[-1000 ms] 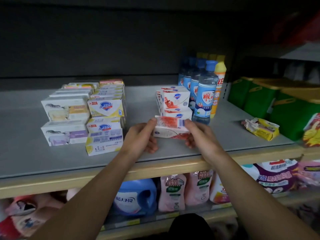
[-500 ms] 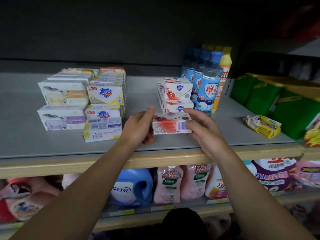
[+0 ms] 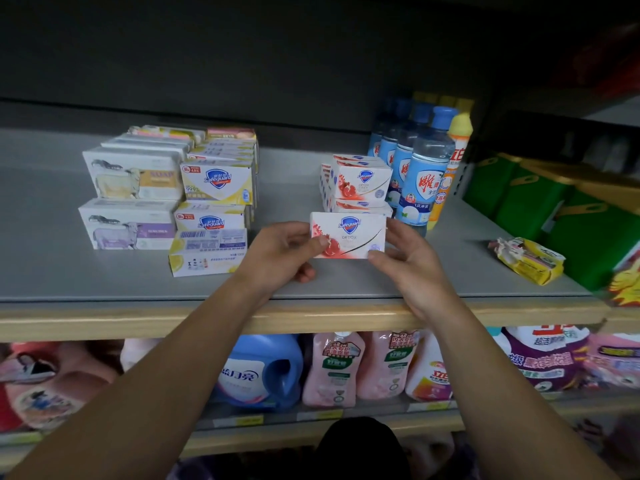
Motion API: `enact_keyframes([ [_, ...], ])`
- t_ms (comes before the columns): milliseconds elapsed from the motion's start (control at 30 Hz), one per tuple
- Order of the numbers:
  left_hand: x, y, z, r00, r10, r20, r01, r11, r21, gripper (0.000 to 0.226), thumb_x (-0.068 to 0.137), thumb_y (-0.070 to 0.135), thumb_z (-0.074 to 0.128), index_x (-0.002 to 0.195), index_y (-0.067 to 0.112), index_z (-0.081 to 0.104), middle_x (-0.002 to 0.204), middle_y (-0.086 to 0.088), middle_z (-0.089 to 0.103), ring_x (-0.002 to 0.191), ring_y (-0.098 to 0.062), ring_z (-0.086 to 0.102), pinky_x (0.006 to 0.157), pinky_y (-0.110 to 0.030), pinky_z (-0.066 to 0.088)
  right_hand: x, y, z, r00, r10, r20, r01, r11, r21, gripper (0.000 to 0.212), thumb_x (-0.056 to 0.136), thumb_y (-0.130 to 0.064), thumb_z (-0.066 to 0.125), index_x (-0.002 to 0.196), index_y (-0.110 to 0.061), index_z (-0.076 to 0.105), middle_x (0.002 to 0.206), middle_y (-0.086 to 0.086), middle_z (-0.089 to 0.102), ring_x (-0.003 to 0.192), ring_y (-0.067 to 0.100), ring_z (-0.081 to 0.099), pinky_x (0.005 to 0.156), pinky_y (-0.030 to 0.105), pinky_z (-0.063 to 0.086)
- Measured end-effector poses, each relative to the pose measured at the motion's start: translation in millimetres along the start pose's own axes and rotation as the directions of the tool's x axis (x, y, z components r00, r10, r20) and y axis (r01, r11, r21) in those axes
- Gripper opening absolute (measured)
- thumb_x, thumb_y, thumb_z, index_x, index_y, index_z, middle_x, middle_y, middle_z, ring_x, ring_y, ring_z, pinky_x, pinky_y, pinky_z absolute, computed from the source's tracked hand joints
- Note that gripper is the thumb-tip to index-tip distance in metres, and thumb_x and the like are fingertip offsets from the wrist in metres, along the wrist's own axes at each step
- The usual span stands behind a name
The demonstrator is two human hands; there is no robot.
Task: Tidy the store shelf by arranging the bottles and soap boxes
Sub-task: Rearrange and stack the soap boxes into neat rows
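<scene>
Head view shows your left hand (image 3: 282, 252) and right hand (image 3: 407, 258) pinching the white-and-red cardboard soap box (image 3: 348, 235) by its ends, label facing you, likely for fronting, below the matching stack (image 3: 358, 187) at twelve o'clock.

A shop aisle is showing itself here: boxed soaps (image 3: 214, 183) are sitting in rows on a grey shelf (image 3: 52, 271), detergent bottles (image 3: 427, 168) standing beside, price tags (image 3: 247, 420) lining the lower edge.
</scene>
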State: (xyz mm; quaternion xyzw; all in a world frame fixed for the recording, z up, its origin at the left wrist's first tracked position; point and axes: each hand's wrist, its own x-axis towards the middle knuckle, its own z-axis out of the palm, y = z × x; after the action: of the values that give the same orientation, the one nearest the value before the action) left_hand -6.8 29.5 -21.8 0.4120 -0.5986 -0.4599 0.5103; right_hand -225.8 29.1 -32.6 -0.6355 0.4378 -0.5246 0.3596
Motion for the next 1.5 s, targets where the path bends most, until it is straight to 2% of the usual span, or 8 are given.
enact_keyframes([
  [333,-6,3,0,0.999,0.042,-0.034,-0.048,0.980,-0.193,0.022,0.088,0.016,0.069,0.110,0.017,0.068,0.106,-0.008,0.071,0.087,-0.024,0.071,0.079,-0.035,0.059,-9,-13,8,1.000,-0.009,0.013,0.011,0.995,-0.097,0.041,0.076,-0.050,0.067,0.116,-0.043,0.062,0.116,-0.020,0.068,0.097,0.015,0.070,0.091,0.044,0.056],
  [467,-7,3,-1,0.991,0.129,-0.030,-0.130,0.991,-0.033,0.032,0.081,-0.005,0.072,0.107,0.014,0.070,0.123,0.001,0.063,0.112,-0.013,0.063,0.089,-0.034,0.055,-8,-9,3,0.999,-0.043,0.004,0.043,0.995,-0.090,0.041,0.086,-0.018,0.072,0.122,-0.038,0.064,0.123,-0.020,0.064,0.106,0.001,0.064,0.090,0.028,0.053],
  [733,-9,6,1,0.991,0.127,-0.040,-0.128,0.992,-0.018,0.036,0.082,0.001,0.072,0.111,0.021,0.068,0.118,0.004,0.067,0.100,-0.016,0.068,0.091,-0.037,0.055,-6,-9,3,0.999,-0.037,-0.024,0.035,0.995,-0.090,0.036,0.088,-0.014,0.072,0.116,-0.036,0.067,0.122,-0.010,0.067,0.102,0.007,0.066,0.085,0.023,0.054],
  [833,-8,4,1,0.989,0.147,-0.027,-0.145,0.989,0.038,0.039,0.078,0.013,0.079,0.112,0.027,0.067,0.096,0.008,0.073,0.074,-0.010,0.065,0.073,-0.032,0.055,-9,-15,9,0.995,0.029,-0.091,-0.032,0.999,-0.032,0.009,0.090,-0.031,0.068,0.097,-0.030,0.073,0.095,0.007,0.074,0.072,0.016,0.070,0.066,0.030,0.056],
  [967,-7,2,4,0.977,0.182,-0.112,-0.156,0.965,0.210,0.038,0.076,0.030,0.082,0.111,0.029,0.068,0.095,0.009,0.073,0.083,-0.008,0.070,0.082,-0.036,0.057,-9,-17,14,0.984,0.084,-0.157,-0.116,0.971,-0.209,0.032,0.089,-0.056,0.055,0.079,-0.030,0.070,0.056,0.003,0.065,0.051,0.008,0.059,0.055,0.024,0.044],
  [1167,-7,0,3,0.988,0.138,-0.065,-0.096,0.893,0.439,0.030,0.078,0.047,0.074,0.105,0.037,0.065,0.089,0.019,0.073,0.082,0.008,0.067,0.080,-0.023,0.056,-4,-19,15,0.976,0.122,-0.179,-0.164,0.956,-0.242,0.031,0.094,-0.046,0.057,0.071,-0.030,0.071,0.073,-0.030,0.068,0.074,-0.019,0.059,0.055,0.001,0.040],
  [1333,-7,1,5,0.987,0.160,-0.024,-0.140,0.919,0.368,0.046,0.081,0.023,0.076,0.124,0.031,0.061,0.106,0.009,0.072,0.092,-0.002,0.068,0.090,-0.033,0.056,-5,-21,10,0.983,0.125,-0.137,-0.157,0.954,-0.256,0.030,0.098,-0.049,0.048,0.089,-0.028,0.068,0.086,-0.024,0.067,0.080,-0.015,0.060,0.066,0.013,0.043],
  [1500,-5,-1,5,0.980,0.188,-0.068,-0.142,0.896,0.420,0.032,0.083,0.019,0.074,0.111,0.032,0.066,0.102,0.009,0.073,0.091,-0.006,0.069,0.085,-0.036,0.058,1,-29,-18,0.997,0.001,-0.081,-0.053,0.762,-0.646,0.026,0.100,-0.043,0.041,0.107,-0.031,0.063,0.114,-0.008,0.063,0.102,0.006,0.054,0.079,0.025,0.041],
])
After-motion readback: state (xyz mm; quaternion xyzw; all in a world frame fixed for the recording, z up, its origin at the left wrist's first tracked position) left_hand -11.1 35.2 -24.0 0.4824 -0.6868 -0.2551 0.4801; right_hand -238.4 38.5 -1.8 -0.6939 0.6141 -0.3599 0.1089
